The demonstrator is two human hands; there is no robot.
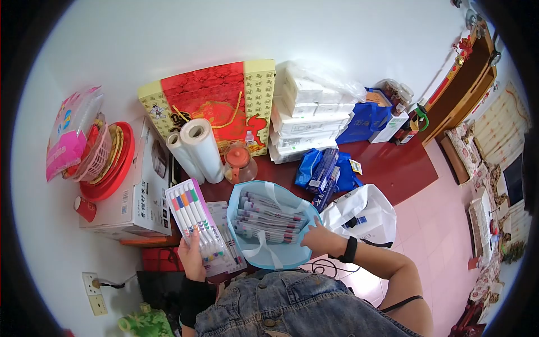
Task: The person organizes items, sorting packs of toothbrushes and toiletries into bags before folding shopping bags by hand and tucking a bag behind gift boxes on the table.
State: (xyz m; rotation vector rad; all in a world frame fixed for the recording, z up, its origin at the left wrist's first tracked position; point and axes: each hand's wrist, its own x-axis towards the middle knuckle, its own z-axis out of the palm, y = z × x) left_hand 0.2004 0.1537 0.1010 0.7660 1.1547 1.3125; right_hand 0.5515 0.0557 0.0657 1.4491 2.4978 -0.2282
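My left hand [192,258] holds a flat pack of markers [193,216] with orange, blue and green parts, its fingers over the lower edge. A second similar pack [233,236] lies to the right of it, partly covered. My right hand [324,238] grips the right rim of a light blue bag [264,258], fingers closed on the edge. Inside the open bag several packs of pens [269,219] are stacked. Two white ribbon handles hang over the bag's sides.
Behind stand a glass jug [240,163], plastic rolls [201,151], a red and yellow gift box [216,101] and stacked white packs [309,118]. A white bag [365,216] is at the right, a carton [135,196] with red trays [115,168] at the left.
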